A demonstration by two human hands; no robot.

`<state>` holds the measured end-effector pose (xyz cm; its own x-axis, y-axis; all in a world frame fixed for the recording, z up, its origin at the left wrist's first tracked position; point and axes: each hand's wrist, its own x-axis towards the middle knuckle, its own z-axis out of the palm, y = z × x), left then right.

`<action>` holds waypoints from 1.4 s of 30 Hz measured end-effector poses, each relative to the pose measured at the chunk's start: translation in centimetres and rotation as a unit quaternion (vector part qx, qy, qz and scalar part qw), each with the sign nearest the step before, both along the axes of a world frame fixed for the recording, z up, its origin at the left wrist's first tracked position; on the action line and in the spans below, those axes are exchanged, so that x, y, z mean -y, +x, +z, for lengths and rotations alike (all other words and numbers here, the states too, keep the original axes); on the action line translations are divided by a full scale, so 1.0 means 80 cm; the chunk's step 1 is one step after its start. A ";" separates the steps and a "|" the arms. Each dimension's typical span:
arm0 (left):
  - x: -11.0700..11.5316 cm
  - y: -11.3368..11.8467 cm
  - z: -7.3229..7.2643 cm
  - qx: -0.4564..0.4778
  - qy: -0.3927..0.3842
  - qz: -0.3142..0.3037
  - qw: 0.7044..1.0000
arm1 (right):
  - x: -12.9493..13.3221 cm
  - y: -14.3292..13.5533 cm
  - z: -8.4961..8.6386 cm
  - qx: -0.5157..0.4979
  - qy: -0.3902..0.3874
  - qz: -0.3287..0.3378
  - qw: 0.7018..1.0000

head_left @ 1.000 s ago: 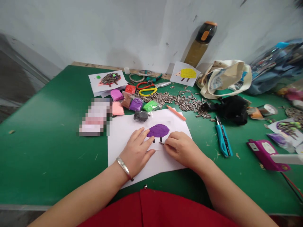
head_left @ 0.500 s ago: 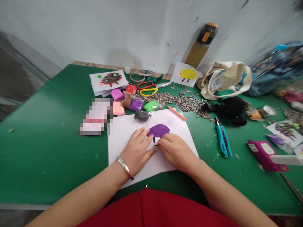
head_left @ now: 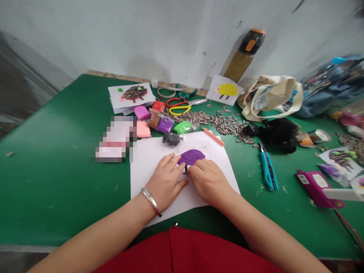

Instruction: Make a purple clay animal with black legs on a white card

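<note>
A purple clay shape [head_left: 191, 156], flat and rounded, lies on the white paper [head_left: 148, 155]. Below it shows a short black clay leg [head_left: 186, 168], partly hidden by fingers. My left hand [head_left: 166, 182] rests flat on the sheet, fingers stretched out and fingertips at the purple shape's left edge. Bent and pressed together, the fingers of my right hand [head_left: 209, 180] are at the shape's lower edge beside the leg. A small dark tip shows at these fingers, but what they hold is hidden. A wrapped black clay lump [head_left: 171, 139] sits above the shape.
Clay packets, including a green one [head_left: 182, 127], and scissors [head_left: 182, 108] lie behind the paper among sunflower seeds [head_left: 224, 124]. An orange clay tool [head_left: 213, 136] rests on its top edge. Rightward are a blue utility knife [head_left: 268, 168] and a magenta glue gun [head_left: 320, 187]. A bottle [head_left: 244, 55] stands behind.
My right fingers have shifted slightly up and left, toward the black leg. The thin dark piece at their tips now sits higher, by the leg's lower end. My left hand stays flat.
</note>
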<state>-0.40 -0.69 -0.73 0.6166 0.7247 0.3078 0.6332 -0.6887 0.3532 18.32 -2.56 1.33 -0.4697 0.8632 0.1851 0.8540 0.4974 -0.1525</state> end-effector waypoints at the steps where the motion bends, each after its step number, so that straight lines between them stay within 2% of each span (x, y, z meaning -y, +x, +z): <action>1: 0.000 0.000 0.000 0.002 -0.001 -0.001 1.000 | 0.000 -0.001 0.000 -0.001 -0.001 -0.002 1.000; 8: -0.001 0.000 0.001 -0.002 0.011 -0.004 1.000 | -0.005 0.007 0.004 -0.056 -0.028 -0.011 0.998; 14: 0.004 0.001 0.006 -0.002 0.033 -0.005 0.999 | -0.008 0.035 0.010 -0.151 -0.031 -0.081 0.985; 22: 0.006 0.004 0.009 -0.023 0.058 -0.007 0.998 | -0.004 0.037 0.002 -0.126 -0.063 -0.063 0.988; 32: 0.008 0.006 0.007 -0.047 0.067 -0.003 0.997 | -0.005 0.039 0.002 -0.114 -0.067 -0.072 0.989; 42: 0.009 0.009 0.005 -0.057 0.056 0.010 0.997 | -0.009 0.032 0.000 -0.060 -0.049 -0.077 0.994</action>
